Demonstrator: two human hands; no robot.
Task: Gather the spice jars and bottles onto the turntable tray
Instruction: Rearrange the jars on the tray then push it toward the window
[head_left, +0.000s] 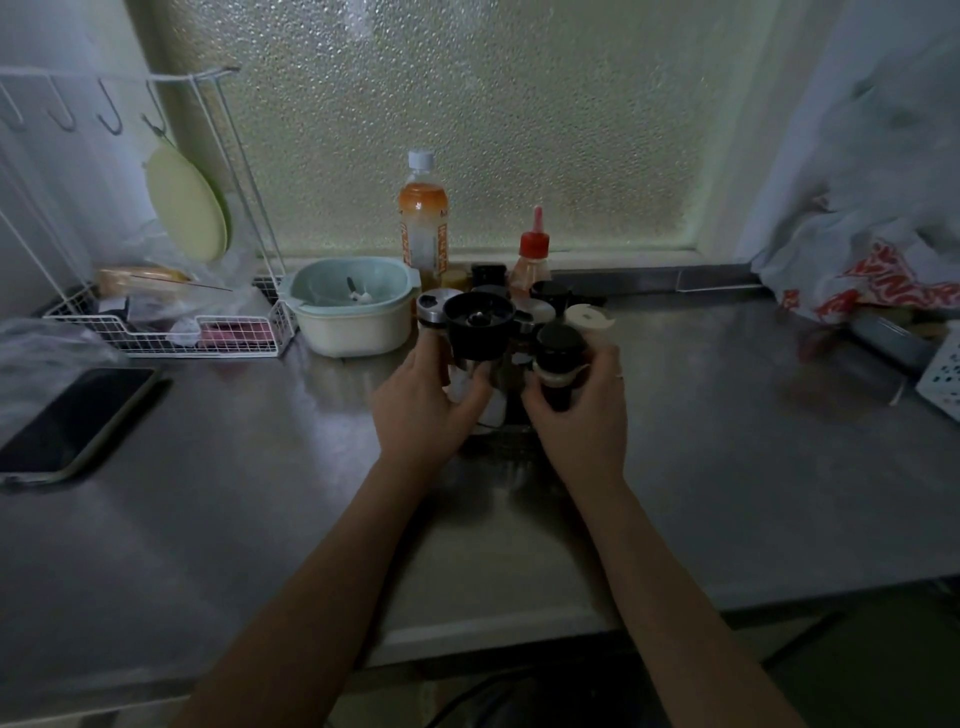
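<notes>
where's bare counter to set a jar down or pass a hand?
Bare counter runs right of the right hand, up to the plastic bags. More lies between the phone and the left hand, and along the near edge. Crowded: the jar cluster between the hands, bowl, wire rack.

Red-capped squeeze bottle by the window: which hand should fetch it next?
Probably the right hand. The red-capped squeeze bottle stands behind the cluster, slightly toward that side, and that hand holds only a small black-capped jar. The left hand grips the large black-lidded container.
</notes>
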